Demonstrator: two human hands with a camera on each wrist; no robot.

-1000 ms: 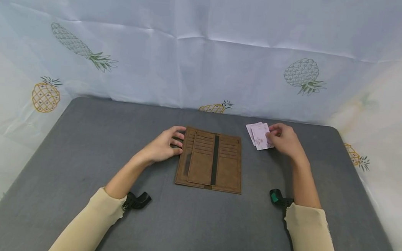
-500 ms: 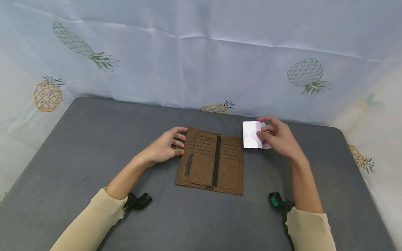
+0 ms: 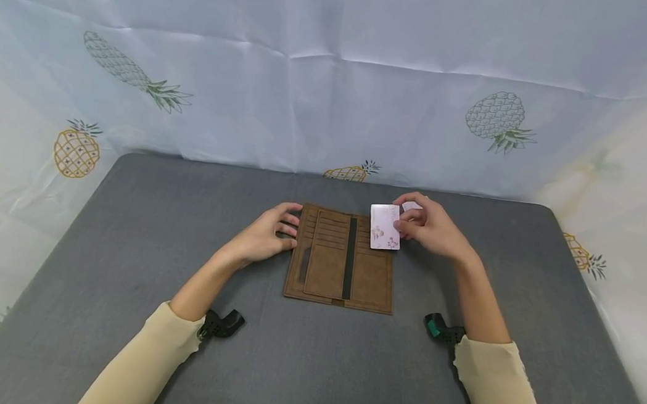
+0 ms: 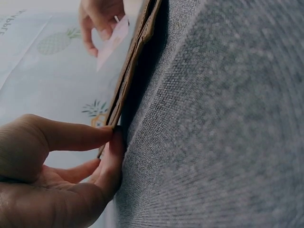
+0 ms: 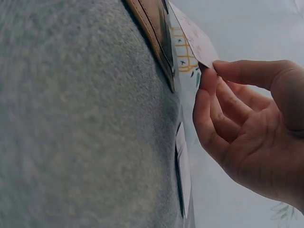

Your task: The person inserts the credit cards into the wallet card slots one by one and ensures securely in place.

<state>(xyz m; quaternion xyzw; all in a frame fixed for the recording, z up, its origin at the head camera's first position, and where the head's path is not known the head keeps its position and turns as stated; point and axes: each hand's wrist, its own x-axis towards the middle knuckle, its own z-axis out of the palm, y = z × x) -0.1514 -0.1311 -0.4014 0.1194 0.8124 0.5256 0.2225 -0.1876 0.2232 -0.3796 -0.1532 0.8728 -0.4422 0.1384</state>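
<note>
A brown wallet (image 3: 327, 270) lies open on the grey table, its card slots facing up and a dark strip running down the middle. My left hand (image 3: 263, 234) pinches the wallet's left edge between thumb and fingers, as the left wrist view shows. In my right hand (image 3: 430, 226) a pale pink card (image 3: 384, 227) with a flower print is pinched by its right edge. The card is held above the wallet's upper right corner. Behind the right fingers, more pale cards (image 5: 183, 171) lie on the table, partly hidden in the head view.
The grey cloth-covered table (image 3: 181, 354) spreads around the wallet. A pale curtain (image 3: 241, 98) with pineapple prints hangs along the table's back edge. A black wrist mount (image 3: 221, 324) sits by each sleeve cuff.
My right hand has picked up one card from the small stack and carried it left, over the wallet's upper right corner. My left hand has stayed at the wallet's left edge.
</note>
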